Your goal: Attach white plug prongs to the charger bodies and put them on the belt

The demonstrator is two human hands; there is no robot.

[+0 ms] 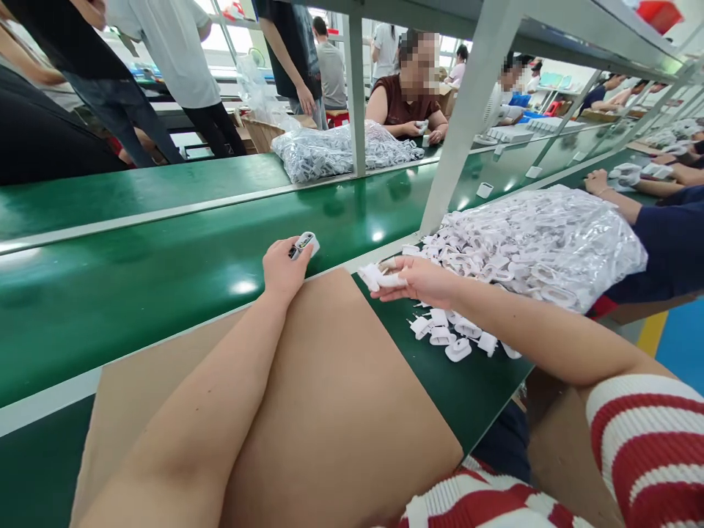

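My left hand is closed on a white charger housing with dark parts showing inside it, held just over the edge of the green conveyor belt. Further right, my right hand has its fingers curled round white plastic plug pieces; how many it holds I cannot tell. Beneath and beyond that hand, loose white plug housings lie scattered on the dark green table. Some show two thin pins.
A cardboard sheet covers the table before me. A clear bag of white housings lies to the right. Metal posts rise by the belt. Another filled bag lies across it, near a seated co-worker.
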